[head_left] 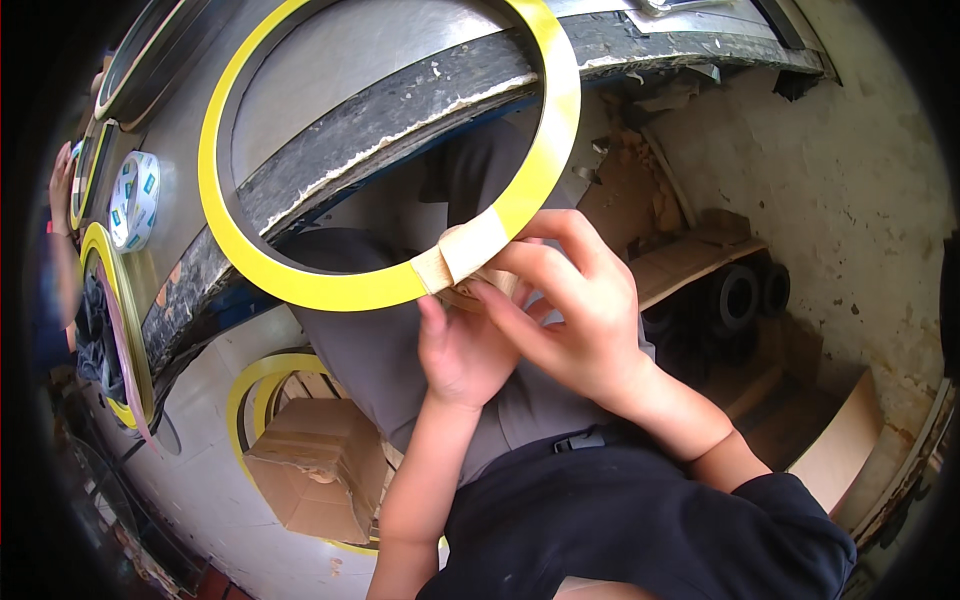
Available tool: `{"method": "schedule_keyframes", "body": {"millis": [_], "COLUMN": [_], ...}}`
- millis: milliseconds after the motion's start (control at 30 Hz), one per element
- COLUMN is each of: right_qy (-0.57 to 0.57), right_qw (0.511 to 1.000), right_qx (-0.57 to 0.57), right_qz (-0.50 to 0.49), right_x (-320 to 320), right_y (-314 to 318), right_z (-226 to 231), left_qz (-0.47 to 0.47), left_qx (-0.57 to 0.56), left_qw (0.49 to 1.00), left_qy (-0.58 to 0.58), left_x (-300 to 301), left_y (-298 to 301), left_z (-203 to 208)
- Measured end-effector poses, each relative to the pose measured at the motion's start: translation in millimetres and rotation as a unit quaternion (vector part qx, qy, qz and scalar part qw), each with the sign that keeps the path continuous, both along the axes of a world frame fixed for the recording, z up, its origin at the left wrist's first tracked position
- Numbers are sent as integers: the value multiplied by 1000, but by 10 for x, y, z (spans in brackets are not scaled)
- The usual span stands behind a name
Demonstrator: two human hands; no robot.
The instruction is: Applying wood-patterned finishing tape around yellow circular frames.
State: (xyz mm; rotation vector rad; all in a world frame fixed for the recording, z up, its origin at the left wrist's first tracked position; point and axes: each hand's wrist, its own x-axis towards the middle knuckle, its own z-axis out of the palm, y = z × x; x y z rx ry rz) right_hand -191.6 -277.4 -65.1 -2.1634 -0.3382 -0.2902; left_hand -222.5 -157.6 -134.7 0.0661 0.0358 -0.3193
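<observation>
Two-handed grip on glossy yellow ring (560,120)

Bench and floor, head view.
I see a grey workbench (330,70) carrying a tape roll (133,200); a cardboard box (315,480) sits on the floor (200,490).

Bare forearms, dark navy short-sleeved top (640,520), grey trousers (380,340) (black plastic buckle (580,440) at waist)

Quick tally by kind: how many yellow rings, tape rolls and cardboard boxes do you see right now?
Yellow rings: 3, one held in both hands, one at the left edge, one under the box
Tape rolls: 1
Cardboard boxes: 1
Total: 5
</observation>
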Motion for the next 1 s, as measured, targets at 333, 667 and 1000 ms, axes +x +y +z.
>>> {"method": "schedule_keyframes", "body": {"millis": [333,667,1000], "right_qy": [-51,-41,-126], "right_qw": [998,998,991], "right_qx": [17,17,-41], "right_qz": [20,50,27], "right_x": [63,-242,-73], "right_y": [-70,-309,-336], "right_z": [-126,-71,583], "left_qz": [288,355,357], "left_qx": [848,826,814], "left_qw": [64,22,83], "left_qy": [-440,-438,-451], "left_x": [453,556,497], "left_y": [437,567,655], "left_z": [927,700,652]}}
